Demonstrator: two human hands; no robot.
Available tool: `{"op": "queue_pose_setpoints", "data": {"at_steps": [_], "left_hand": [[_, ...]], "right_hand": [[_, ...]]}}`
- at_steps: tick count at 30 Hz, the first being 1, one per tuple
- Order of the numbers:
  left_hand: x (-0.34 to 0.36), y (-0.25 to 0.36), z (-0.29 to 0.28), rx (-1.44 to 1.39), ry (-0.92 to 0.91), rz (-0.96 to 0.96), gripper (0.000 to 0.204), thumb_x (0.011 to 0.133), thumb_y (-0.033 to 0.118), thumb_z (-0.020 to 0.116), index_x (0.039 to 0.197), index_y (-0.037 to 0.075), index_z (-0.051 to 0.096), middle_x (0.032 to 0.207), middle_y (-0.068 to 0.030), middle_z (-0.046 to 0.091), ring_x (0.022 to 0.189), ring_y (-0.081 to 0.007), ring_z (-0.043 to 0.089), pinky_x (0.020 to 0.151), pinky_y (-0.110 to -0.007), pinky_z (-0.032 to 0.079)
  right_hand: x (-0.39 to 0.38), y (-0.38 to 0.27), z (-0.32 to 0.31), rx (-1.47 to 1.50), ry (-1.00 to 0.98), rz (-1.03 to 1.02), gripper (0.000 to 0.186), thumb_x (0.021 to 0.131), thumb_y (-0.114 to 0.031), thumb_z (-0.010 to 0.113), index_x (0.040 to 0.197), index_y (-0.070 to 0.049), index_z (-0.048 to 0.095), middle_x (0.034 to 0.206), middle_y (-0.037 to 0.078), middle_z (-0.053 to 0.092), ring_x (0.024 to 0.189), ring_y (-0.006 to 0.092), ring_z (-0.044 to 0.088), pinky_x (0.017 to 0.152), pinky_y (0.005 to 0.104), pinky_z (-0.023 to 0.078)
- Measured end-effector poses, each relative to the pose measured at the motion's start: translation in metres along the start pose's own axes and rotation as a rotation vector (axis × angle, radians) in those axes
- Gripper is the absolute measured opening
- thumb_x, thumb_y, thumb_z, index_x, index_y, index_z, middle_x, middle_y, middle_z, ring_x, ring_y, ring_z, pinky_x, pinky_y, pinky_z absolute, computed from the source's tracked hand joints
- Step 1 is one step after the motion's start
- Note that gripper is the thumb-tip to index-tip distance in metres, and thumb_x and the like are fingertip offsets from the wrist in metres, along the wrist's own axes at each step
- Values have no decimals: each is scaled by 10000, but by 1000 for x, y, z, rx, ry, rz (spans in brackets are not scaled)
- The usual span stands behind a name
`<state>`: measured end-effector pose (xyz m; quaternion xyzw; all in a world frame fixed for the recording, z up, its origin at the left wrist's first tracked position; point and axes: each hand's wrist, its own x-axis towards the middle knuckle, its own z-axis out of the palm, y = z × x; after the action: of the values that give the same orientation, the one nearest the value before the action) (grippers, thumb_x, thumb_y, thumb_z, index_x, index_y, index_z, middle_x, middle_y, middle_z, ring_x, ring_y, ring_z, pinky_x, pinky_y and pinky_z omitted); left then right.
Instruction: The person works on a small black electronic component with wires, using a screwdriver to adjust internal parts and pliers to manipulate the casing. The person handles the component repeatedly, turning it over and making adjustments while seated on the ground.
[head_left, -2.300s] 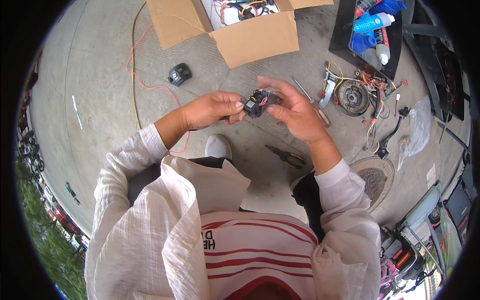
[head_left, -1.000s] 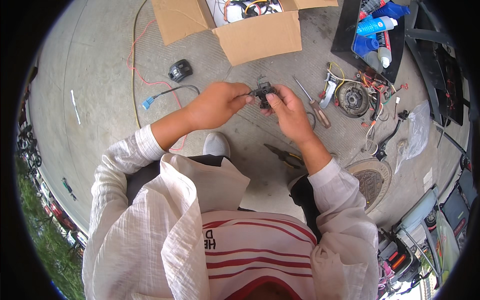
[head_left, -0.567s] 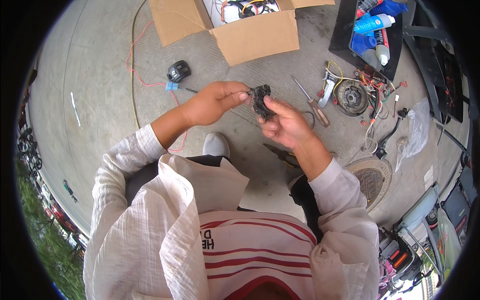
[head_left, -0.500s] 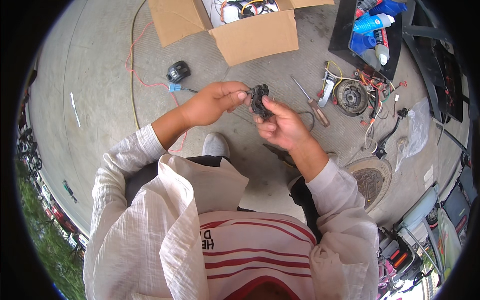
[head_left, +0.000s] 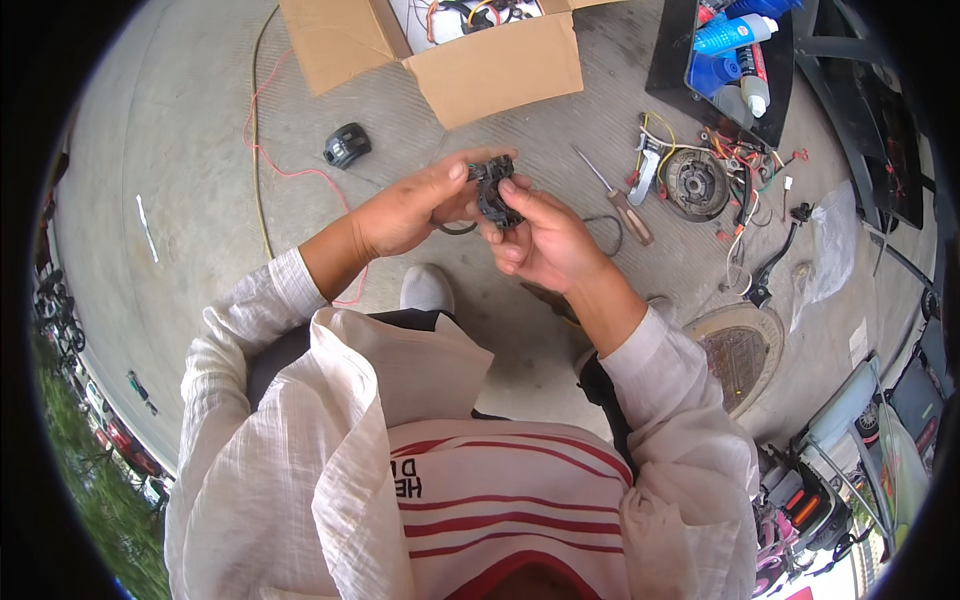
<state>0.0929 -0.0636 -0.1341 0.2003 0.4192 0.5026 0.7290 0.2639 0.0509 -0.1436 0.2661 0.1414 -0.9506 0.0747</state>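
In front of me I hold a black handlebar switch housing (head_left: 495, 190), its hollow inner side partly showing. My right hand (head_left: 548, 240) grips its right side with the thumb on top and the fingers curled beneath. From the left, my left hand (head_left: 412, 208) closes on its upper left side, thumb bent and fingers partly behind it. A dark cable (head_left: 458, 230) loops out below the left hand. Another black switch piece (head_left: 346, 146) with pale buttons lies on the ground beyond my left hand.
An open cardboard box (head_left: 500, 80) holding wires stands ahead. To the right lie a screwdriver (head_left: 625, 215), a round hub part (head_left: 697, 185), tangled wires, a brake lever (head_left: 775, 265) and a plastic bag (head_left: 830, 250). A black bin (head_left: 665, 70) holds bottles. A red wire (head_left: 300, 172) runs at left.
Both hands and the housing have shifted slightly left and up in view. My left fingers have moved from the cable end onto the housing. The blue connector is no longer visible.
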Motion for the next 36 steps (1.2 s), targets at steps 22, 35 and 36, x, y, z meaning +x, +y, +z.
{"op": "queue_pose_setpoints", "data": {"at_steps": [22,35,36], "left_hand": [[-9,-6,-24,-391,120,-53,580,888,264,498,1374,-32,386,1131,-221,608,990,-340,650,664,-288,552],[-25,0,-22,-278,144,-72,583,981,591,367,1197,62,481,791,-108,581,620,-131,525,450,-216,387],[-25,2,-22,-276,155,-79,588,972,619,354,1135,72,496,740,-97,567,578,-120,508,414,-209,357]], "right_hand": [[-104,103,-166,-2149,325,1,275,812,-151,602,1035,-59,470,1047,156,531,866,382,586,771,500,502],[-56,-8,-36,-1070,320,-285,236,943,-128,540,1119,12,469,864,93,596,842,242,621,766,349,499],[-55,-5,-28,-1145,288,-417,205,932,-94,538,1098,13,481,861,79,581,839,219,608,778,338,499]]}}
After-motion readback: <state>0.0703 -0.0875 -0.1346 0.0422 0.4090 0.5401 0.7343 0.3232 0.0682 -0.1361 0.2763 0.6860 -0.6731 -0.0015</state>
